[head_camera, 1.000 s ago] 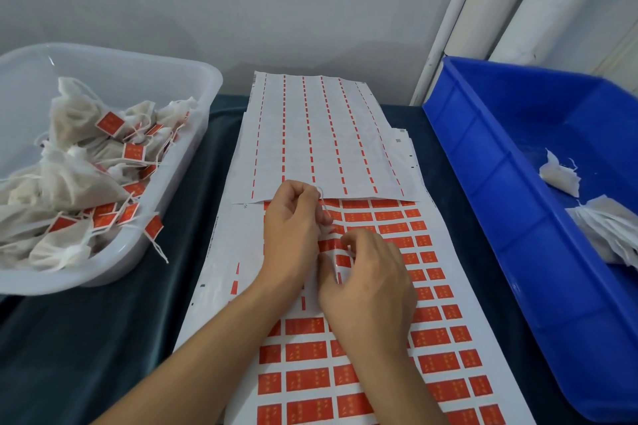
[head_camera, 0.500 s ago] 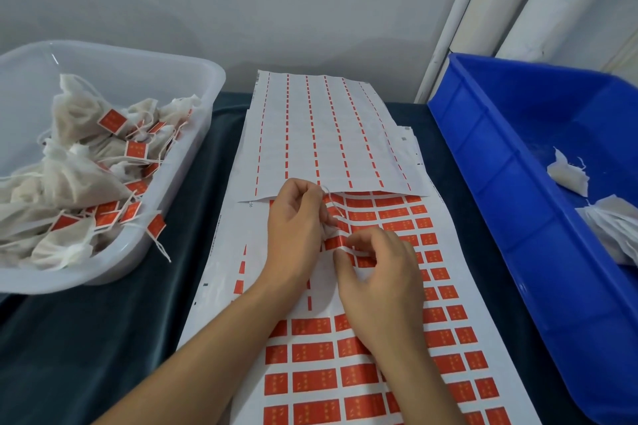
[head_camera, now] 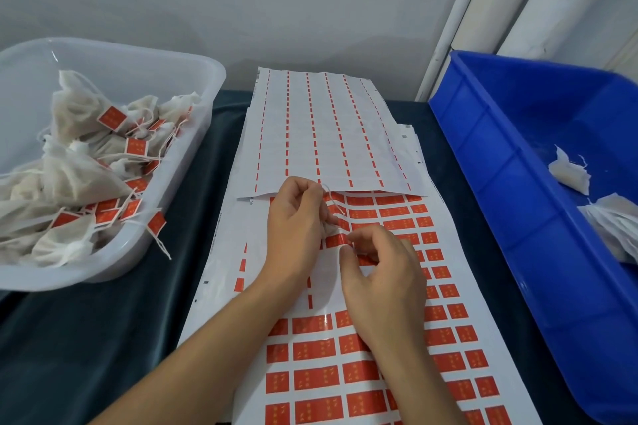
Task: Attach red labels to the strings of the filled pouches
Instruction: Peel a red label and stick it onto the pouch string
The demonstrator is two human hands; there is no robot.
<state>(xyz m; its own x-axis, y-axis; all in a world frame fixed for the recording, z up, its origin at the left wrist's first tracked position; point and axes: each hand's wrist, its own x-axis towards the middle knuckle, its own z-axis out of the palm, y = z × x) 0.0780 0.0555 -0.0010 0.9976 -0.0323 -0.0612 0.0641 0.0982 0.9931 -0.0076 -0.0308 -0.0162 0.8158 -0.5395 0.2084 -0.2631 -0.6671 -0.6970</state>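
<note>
Fingers (head_camera: 324,198) pinch string (head_camera: 333,202), strand running near-vertical over label sheet (head_camera: 379,386).

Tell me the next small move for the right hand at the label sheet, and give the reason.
Probably peel the red label up off the label sheet. The right hand has its fingertips at that label's edge, while the left hand holds the white string just above, ready to take it.
</note>
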